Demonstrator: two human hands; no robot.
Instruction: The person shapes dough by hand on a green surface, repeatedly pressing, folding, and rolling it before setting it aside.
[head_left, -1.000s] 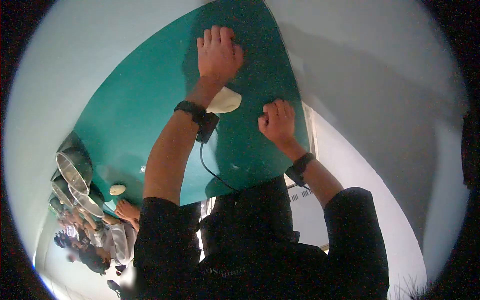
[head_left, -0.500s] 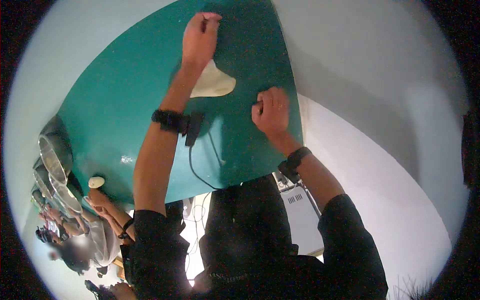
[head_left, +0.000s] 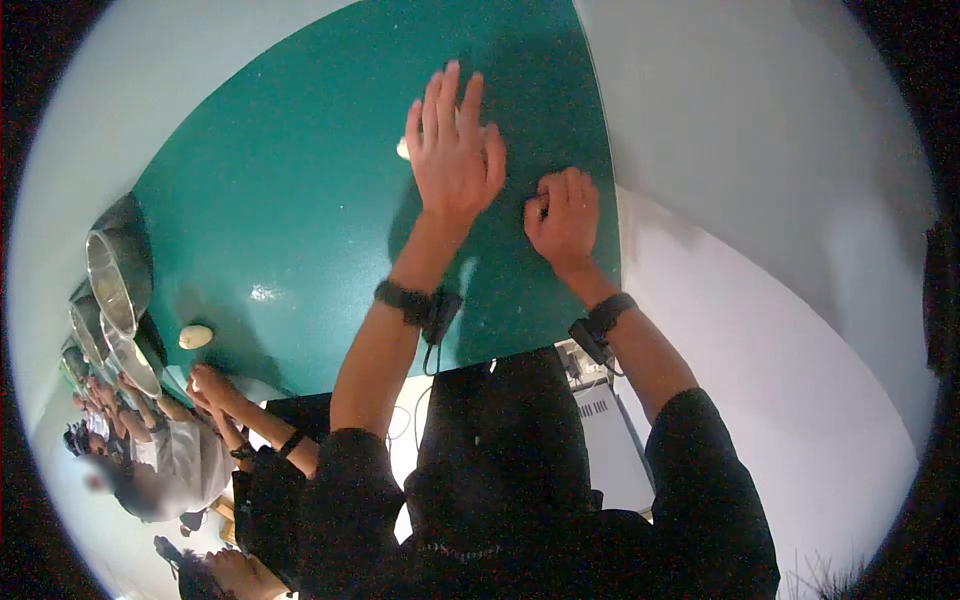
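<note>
My left hand (head_left: 452, 150) lies palm down over a pale piece of dough (head_left: 403, 148), with its fingers stretched out and slightly spread. Only small edges of the dough show beside and between the fingers; the rest is hidden beneath the hand. To the right, my right hand (head_left: 564, 215) rests by the table's edge with its fingers curled in, apart from the dough. I see nothing held in it. Both my wrists wear black bands with small devices.
The green table (head_left: 300, 150) curves away at the left and meets a pale wall at the right. A round piece of dough (head_left: 196, 337) lies at the left near a co-worker's hands (head_left: 215, 393). Metal bowls (head_left: 112, 280) stand at the far left edge, with more people beyond.
My left hand has come back toward me and right, opening from a curled grip to flat. The flat dough sheet seen before is now mostly under it. The right hand has barely moved.
</note>
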